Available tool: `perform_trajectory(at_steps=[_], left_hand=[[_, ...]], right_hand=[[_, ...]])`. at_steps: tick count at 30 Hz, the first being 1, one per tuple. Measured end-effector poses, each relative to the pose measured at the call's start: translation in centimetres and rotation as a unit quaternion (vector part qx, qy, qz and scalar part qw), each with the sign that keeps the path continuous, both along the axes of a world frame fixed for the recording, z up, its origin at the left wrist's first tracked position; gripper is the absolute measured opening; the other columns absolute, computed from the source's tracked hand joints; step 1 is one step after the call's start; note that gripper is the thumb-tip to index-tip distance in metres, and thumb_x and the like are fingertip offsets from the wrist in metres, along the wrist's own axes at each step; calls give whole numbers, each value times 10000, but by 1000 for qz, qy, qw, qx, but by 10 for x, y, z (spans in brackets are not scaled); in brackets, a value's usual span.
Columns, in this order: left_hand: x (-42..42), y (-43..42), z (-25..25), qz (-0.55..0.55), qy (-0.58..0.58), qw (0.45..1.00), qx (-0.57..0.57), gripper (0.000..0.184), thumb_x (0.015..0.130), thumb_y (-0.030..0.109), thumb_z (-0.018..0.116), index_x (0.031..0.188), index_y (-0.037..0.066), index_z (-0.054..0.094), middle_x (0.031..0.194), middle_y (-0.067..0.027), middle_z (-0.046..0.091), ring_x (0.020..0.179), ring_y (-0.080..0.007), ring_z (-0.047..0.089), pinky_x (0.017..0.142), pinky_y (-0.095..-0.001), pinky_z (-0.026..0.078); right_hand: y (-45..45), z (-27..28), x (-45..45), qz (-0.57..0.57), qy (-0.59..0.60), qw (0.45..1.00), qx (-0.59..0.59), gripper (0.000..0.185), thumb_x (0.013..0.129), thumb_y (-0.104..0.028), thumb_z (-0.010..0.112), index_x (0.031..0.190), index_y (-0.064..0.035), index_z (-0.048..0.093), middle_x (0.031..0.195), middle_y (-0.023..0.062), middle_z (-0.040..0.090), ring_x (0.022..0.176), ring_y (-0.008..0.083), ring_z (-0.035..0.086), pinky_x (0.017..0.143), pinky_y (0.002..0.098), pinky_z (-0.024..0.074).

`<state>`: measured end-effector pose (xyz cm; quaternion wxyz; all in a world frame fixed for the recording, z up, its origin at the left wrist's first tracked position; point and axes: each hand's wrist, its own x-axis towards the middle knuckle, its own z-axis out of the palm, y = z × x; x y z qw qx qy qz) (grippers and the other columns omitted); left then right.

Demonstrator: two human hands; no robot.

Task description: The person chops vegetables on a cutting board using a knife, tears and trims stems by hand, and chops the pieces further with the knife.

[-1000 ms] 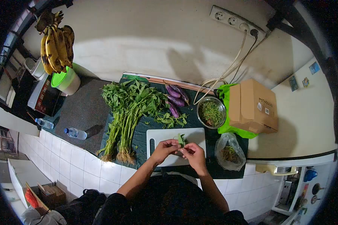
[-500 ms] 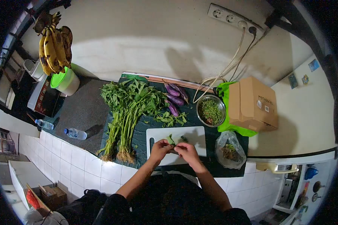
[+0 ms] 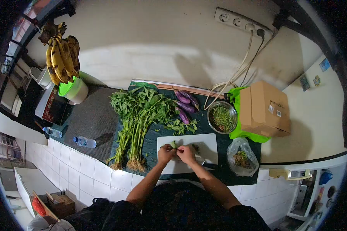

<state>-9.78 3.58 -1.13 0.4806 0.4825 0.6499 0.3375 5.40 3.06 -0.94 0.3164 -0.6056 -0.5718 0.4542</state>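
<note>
Now that the left hand [image 3: 165, 154] and right hand [image 3: 186, 155] have shifted leftward over one white cutting board [image 3: 209, 141], fingertips pinched on one green leaf [image 3: 173, 144], the loose greens [image 3: 196, 148] lie uncovered beside them. On the table [image 3: 152, 135]: purple eggplants [image 3: 186, 107], four; rooted bunches [image 3: 137, 142], two; steel bowl [image 3: 209, 119], one; plastic bag [image 3: 247, 169], one.

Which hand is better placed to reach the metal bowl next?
Your right hand, I'd say: it's nearer the metal bowl than your left hand, though the fingers of both meet at a green piece.
</note>
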Motion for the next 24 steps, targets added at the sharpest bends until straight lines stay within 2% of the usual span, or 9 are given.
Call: perform_trajectory(at_steps=[1, 2, 9, 12, 14, 15, 17, 21, 24], left_hand=[[7, 6, -4, -27, 84, 994, 57, 357, 756, 223, 765, 989, -27, 662, 835, -142, 724, 762, -228, 712, 691, -354, 564], [14, 10, -9, -24, 99, 992, 74, 398, 722, 239, 772, 989, -35, 669, 837, -163, 721, 780, -292, 713, 729, -384, 563], [20, 18, 12, -69, 186, 980, 25, 413, 705, 224, 780, 969, -8, 564, 892, -185, 689, 815, -395, 675, 721, -444, 549], [15, 14, 19, -63, 208, 974, 58, 427, 684, 197, 788, 963, 29, 511, 1064, -182, 616, 952, -405, 621, 780, -455, 520], [11, 19, 19, -216, 366, 880, 210, 380, 717, 190, 743, 1008, 61, 536, 1195, -153, 525, 1103, -374, 538, 875, -448, 475], [10, 23, 19, -216, 366, 881, 209, 380, 717, 190, 743, 1008, 61, 536, 1195, -153, 525, 1103, -374, 538, 875, -448, 475], [5, 35, 18, -345, 357, 794, 352, 343, 769, 204, 672, 1072, 97, 552, 1216, -122, 520, 1177, -327, 482, 955, -437, 427], [-4, 71, -2, -474, 299, 762, 326, 348, 831, 271, 607, 1143, 123, 643, 1166, -80, 599, 1138, -295, 542, 962, -428, 441], [-5, 93, 7, -553, 313, 719, 281, 291, 838, 304, 623, 1076, 141, 664, 1115, -79, 622, 1086, -288, 572, 948, -439, 441]], right_hand=[[4, -14, 2, -36, -112, 993, 18, 201, 780, -226, 694, 869, -46, 701, 782, 116, 703, 722, 237, 684, 644, 363, 512], [7, -29, 3, -57, -138, 988, 44, 196, 745, -246, 685, 801, -58, 692, 760, 154, 673, 717, 335, 661, 629, 420, 501], [8, -8, 5, -51, -196, 979, -22, 160, 744, -208, 674, 771, -49, 674, 740, 165, 658, 718, 378, 640, 621, 455, 485], [4, -23, 5, -72, -162, 984, 28, 151, 735, -182, 684, 766, -36, 666, 735, 177, 655, 718, 379, 640, 629, 460, 487], [3, -33, 7, -60, -184, 980, 53, 162, 722, -153, 696, 809, -20, 662, 745, 193, 653, 733, 375, 645, 638, 457, 486], [3, -30, 7, -59, -185, 980, 52, 162, 722, -153, 696, 809, -20, 662, 745, 193, 653, 733, 375, 645, 638, 457, 486], [-1, -25, 8, -51, -245, 965, 75, 191, 719, -135, 716, 852, -12, 657, 755, 184, 660, 748, 369, 649, 652, 442, 495], [-2, -11, 9, -35, -163, 985, 35, 208, 747, -144, 718, 901, -13, 667, 810, 170, 687, 778, 355, 662, 684, 423, 514], [-2, -13, 13, -18, -137, 990, -19, 266, 754, -163, 738, 956, -8, 665, 955, 185, 694, 876, 364, 667, 778, 440, 526]])
